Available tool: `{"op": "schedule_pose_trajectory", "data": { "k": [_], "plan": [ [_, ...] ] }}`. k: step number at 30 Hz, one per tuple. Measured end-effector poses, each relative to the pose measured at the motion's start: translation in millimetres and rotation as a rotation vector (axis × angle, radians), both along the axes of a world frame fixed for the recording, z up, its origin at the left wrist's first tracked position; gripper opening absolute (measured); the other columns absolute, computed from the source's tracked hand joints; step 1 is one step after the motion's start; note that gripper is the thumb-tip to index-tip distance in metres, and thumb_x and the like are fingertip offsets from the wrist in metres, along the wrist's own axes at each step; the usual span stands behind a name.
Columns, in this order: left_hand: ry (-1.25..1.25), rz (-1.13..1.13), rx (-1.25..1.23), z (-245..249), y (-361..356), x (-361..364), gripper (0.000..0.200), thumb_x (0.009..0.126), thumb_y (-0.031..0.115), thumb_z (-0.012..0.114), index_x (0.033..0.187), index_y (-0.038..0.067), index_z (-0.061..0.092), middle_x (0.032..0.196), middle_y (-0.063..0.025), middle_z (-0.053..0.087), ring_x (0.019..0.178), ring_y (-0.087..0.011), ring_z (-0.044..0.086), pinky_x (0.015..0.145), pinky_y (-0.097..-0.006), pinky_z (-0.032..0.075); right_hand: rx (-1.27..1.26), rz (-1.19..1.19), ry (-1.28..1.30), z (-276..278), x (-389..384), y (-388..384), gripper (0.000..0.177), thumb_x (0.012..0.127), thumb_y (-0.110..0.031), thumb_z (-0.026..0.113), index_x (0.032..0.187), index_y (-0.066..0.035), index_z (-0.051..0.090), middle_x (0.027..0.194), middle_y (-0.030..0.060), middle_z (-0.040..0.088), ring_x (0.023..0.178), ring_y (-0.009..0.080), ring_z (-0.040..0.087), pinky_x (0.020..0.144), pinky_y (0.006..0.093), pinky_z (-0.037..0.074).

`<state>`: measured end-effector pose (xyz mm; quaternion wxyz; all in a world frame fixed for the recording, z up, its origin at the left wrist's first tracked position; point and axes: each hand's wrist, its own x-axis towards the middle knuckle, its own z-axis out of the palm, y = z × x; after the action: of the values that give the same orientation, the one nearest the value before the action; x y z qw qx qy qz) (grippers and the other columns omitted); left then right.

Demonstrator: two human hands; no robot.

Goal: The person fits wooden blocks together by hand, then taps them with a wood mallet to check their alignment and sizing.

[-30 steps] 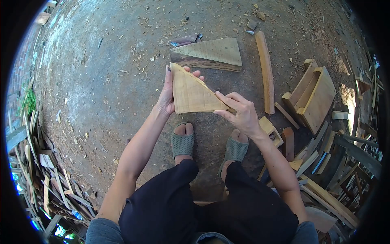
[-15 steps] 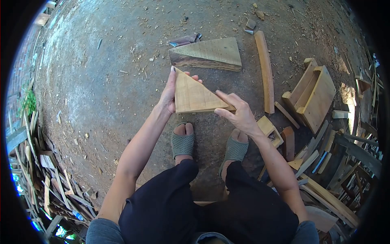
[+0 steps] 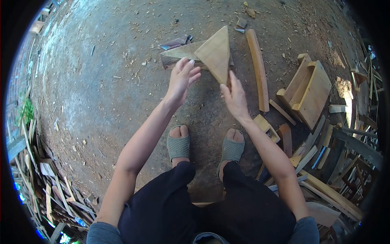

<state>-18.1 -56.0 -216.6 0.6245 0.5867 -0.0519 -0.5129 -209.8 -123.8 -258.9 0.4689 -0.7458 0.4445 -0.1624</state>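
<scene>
Board (image 3: 216,53) over block (image 3: 178,53), perhaps touching; box (image 3: 317,95) right of both.

The floor (image 3: 118,105) is a hard, grey-brown surface, rough and stained, with pale wood chips (image 3: 118,77) strewn across it and a thicker litter of shavings towards its far right corner. Daylight lays a bluish sheen (image 3: 77,93) over its left half, while the near middle sits in shade. Along the left edge runs brickwork (image 3: 17,75), blurred by the curved view, with a tuft of green leaves (image 3: 27,112) beside it. A tangled heap of thin offcuts (image 3: 53,183) fills the near left corner, bright light showing through its gaps. Boards and strips (image 3: 345,166) crowd the right edge, where a patch of warm sunlight (image 3: 345,89) falls.
</scene>
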Motion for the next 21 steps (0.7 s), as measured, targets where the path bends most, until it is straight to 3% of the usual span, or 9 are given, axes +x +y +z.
{"op": "schedule_pose_trajectory", "data": {
  "k": [4,6,7,8,9,12,14,17,21],
  "plan": [
    [-0.025,-0.066,0.114,-25,15,-14,0.074,0.097,0.039,0.063,0.149,-0.003,0.032,0.138,-0.0180,0.049,0.114,-0.0218,0.057,0.090,-0.0311,0.050,0.473,0.009,-0.153,19,11,21,0.053,0.098,-0.018,0.056,0.144,0.004,0.040,0.122,0.0257,0.056,0.113,0.0394,0.057,0.096,0.0456,0.046],
    [-0.019,-0.165,0.136,-33,17,-10,0.069,0.096,0.038,0.064,0.145,-0.003,0.038,0.130,-0.0152,0.055,0.107,-0.0182,0.058,0.086,-0.0302,0.050,0.152,0.424,-0.143,23,9,23,0.050,0.097,-0.012,0.057,0.144,0.000,0.045,0.122,0.0194,0.058,0.098,0.0262,0.065,0.086,0.0354,0.054],
    [-0.015,-0.262,0.155,-32,17,-8,0.064,0.096,0.038,0.065,0.141,-0.003,0.045,0.121,-0.0123,0.061,0.099,-0.0145,0.060,0.082,-0.0293,0.049,0.149,0.425,-0.141,28,8,21,0.050,0.097,-0.012,0.057,0.144,0.000,0.045,0.122,0.0194,0.058,0.098,0.0262,0.065,0.086,0.0354,0.054],
    [0.060,-0.264,0.136,-30,19,-5,0.053,0.096,0.036,0.066,0.131,-0.001,0.055,0.105,-0.0055,0.066,0.091,-0.0093,0.059,0.077,-0.0279,0.048,-0.084,0.400,-0.109,34,5,18,0.048,0.096,-0.012,0.059,0.141,0.001,0.048,0.121,0.0190,0.058,0.104,0.0292,0.063,0.092,0.0376,0.050],
    [0.060,-0.264,0.130,-26,17,0,0.053,0.096,0.036,0.066,0.131,-0.001,0.055,0.105,-0.0055,0.066,0.091,-0.0093,0.059,0.077,-0.0279,0.048,-0.318,0.372,-0.076,39,3,14,0.046,0.094,-0.011,0.060,0.137,0.001,0.051,0.121,0.0187,0.059,0.109,0.0321,0.060,0.098,0.0398,0.046],
    [-0.279,-0.215,0.040,-28,7,12,0.044,0.097,0.033,0.064,0.129,0.003,0.058,0.103,-0.0045,0.066,0.088,-0.0107,0.061,0.072,-0.0286,0.053,-0.544,-0.044,0.181,25,-25,-19,0.052,0.091,-0.020,0.066,0.137,-0.003,0.049,0.132,0.0154,0.050,0.123,0.0355,0.047,0.105,0.0456,0.036],
    [-0.184,-0.145,0.107,-6,0,16,0.044,0.098,0.033,0.064,0.129,0.003,0.057,0.103,-0.0050,0.065,0.089,-0.0121,0.061,0.073,-0.0303,0.054,-0.727,-0.216,0.449,8,-52,-40,0.063,0.088,-0.023,0.070,0.142,-0.004,0.043,0.134,0.0149,0.045,0.123,0.0358,0.045,0.104,0.0462,0.036],
    [-0.037,-0.078,0.158,-13,0,20,0.044,0.099,0.033,0.061,0.129,0.001,0.057,0.106,-0.0075,0.064,0.089,-0.0161,0.062,0.076,-0.0337,0.056,-0.524,-0.207,0.736,-5,-77,-51,0.062,0.087,-0.024,0.071,0.138,-0.003,0.044,0.124,0.0168,0.049,0.116,0.0360,0.049,0.099,0.0471,0.039],
    [-0.084,-0.171,0.142,-27,18,16,0.045,0.100,0.035,0.060,0.128,0.001,0.058,0.106,-0.0066,0.064,0.093,-0.0157,0.063,0.081,-0.0347,0.057,-0.349,-0.139,0.608,-18,-88,-62,0.056,0.087,-0.022,0.071,0.133,-0.002,0.047,0.115,0.0180,0.051,0.108,0.0375,0.051,0.093,0.0493,0.041]
  ]
}}
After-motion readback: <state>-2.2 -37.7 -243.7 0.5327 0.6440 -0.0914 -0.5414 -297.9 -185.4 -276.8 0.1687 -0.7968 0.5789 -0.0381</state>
